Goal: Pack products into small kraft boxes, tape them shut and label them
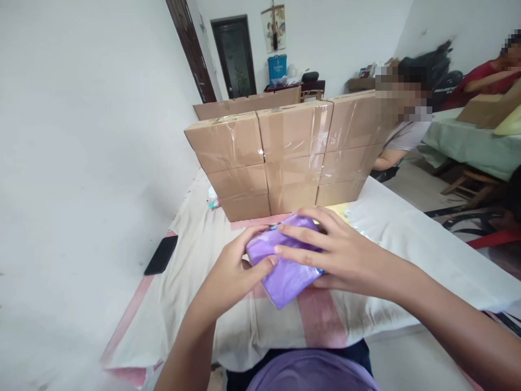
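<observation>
We are gripping the purple packet (291, 285) under the spread fingers of our right hand (342, 250) and right of our left hand's (232, 271) half-curled fingers, both hands touching, its long axis unclear.

L grip (238, 271) curled, R grip (340, 251) sprd.

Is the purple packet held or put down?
Held: the left hand and right hand clasp the purple packet. Whether it touches the cloth, I cannot tell.
</observation>
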{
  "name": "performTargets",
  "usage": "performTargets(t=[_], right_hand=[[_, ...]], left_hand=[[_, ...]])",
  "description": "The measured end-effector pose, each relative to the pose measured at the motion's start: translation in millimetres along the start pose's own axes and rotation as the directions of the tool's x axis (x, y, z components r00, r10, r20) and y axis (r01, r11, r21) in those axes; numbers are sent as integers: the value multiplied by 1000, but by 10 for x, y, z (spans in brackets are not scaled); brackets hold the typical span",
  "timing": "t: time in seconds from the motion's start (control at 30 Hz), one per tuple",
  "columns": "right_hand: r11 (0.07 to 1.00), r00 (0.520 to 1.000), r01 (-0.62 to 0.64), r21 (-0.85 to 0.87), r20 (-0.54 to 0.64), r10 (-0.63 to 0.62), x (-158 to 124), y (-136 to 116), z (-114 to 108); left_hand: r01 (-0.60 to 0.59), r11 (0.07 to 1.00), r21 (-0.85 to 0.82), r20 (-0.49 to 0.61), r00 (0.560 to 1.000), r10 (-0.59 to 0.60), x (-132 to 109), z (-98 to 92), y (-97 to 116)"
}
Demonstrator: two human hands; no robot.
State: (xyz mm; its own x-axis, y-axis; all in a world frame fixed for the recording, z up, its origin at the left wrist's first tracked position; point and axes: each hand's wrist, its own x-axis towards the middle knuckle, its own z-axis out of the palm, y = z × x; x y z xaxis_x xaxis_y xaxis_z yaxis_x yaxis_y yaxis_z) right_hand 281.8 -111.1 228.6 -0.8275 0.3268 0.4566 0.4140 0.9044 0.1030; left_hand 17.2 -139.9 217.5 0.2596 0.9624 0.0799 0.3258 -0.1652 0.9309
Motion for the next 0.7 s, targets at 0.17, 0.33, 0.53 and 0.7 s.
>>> performTargets(t=[0.17,0.33,0.53,0.7], right_hand=[[783,788,-444,435,-225,573,-168,-200,171],[307,757,-409,859,131,641,-32,-373,361],[533,811,-389,752,6,585,-57,2,189],[663,928,-360,656,181,325,-166,484,-95]], left_hand=[[-147,979,140,-449,872,195,-52,200,-147],[-214,809,548,-609,562,560,-137,998,-412],[-302,732,611,-451,627,635,-173,1092,-663],[-215,662,718,-137,889,437,-229,649,-849]])
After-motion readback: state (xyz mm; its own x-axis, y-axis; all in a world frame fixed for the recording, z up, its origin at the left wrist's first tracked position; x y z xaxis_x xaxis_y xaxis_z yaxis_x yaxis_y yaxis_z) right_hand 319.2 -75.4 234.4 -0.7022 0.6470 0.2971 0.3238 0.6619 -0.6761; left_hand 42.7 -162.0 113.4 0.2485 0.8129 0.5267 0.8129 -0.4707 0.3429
